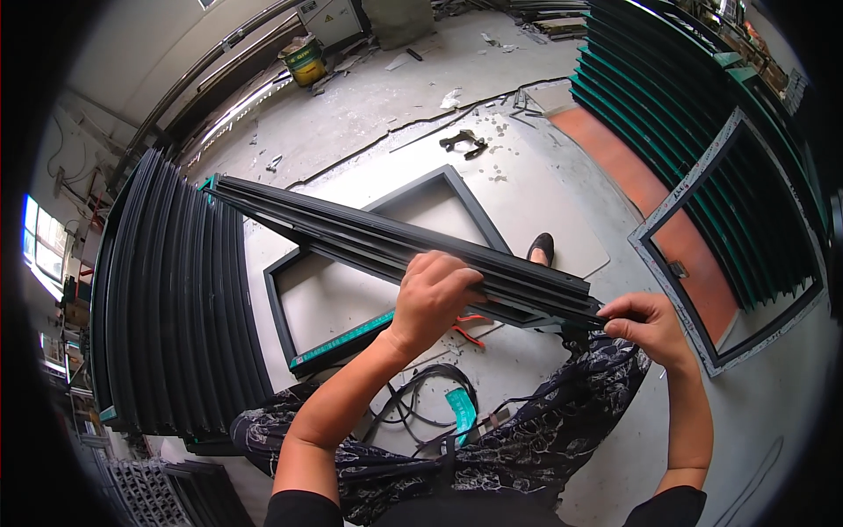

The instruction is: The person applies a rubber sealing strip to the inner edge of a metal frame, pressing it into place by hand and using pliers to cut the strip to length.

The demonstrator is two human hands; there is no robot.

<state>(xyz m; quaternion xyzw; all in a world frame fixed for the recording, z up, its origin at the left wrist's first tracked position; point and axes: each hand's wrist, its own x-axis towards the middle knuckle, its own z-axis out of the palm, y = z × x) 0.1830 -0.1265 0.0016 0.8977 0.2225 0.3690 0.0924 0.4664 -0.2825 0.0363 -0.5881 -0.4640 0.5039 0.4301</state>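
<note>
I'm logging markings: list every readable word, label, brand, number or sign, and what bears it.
No words are legible.
Cabinet: yellow warning triangle; other print too small.
Bucket: print too small.
Teal strip: print too small.
Teal tag: print too blurred.
Right-hand frame: marks too blurred.

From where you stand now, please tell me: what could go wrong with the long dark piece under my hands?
The long dark piece might bump the stacked frames, since its far end appears close to them. If the left hand and right hand slip, it could scratch the floor frame below.
</note>
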